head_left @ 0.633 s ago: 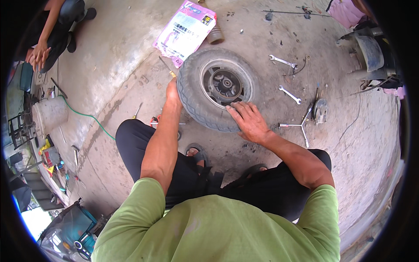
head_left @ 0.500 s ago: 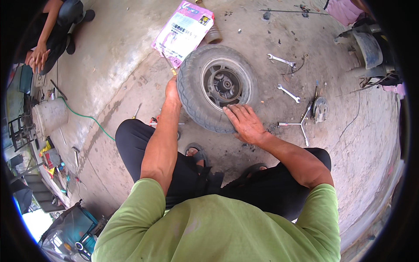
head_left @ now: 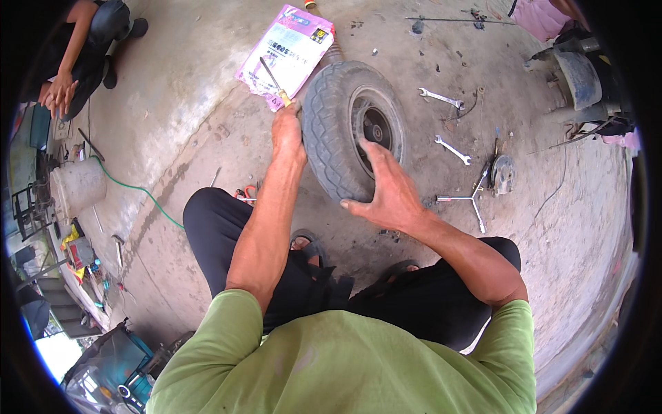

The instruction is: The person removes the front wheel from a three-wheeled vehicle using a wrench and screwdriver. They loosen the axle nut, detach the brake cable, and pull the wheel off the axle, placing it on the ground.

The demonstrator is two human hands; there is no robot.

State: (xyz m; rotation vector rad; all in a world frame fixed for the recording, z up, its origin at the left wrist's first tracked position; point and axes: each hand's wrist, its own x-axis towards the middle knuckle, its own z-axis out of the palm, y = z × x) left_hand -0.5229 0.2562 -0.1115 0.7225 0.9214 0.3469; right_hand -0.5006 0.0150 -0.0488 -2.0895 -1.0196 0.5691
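Observation:
A small wheel with a worn grey tyre (head_left: 329, 138) stands tilted on the ground before me, its hub side turned to the right. My left hand (head_left: 287, 130) is closed round the yellow handle of a screwdriver (head_left: 283, 95), its shaft pointing away, and rests against the tyre's left side. Gripping the wheel's near right edge is my right hand (head_left: 386, 186). Its thumb lies on the tread and its fingers reach over the sidewall to the rim, the tips partly hidden.
A pink and white package (head_left: 288, 52) lies beyond the wheel. On the right are two open-ended wrenches (head_left: 453, 150), a three-armed socket wrench (head_left: 476, 200) and a round metal part (head_left: 503, 174). A person's clasped hands (head_left: 59, 96) show at far left, near a bucket (head_left: 77, 186).
The wheel has tipped up and turned, its hub now facing more to the right. My left hand moved right with the screwdriver; the right hand's thumb and fingers spread around the tyre's edge.

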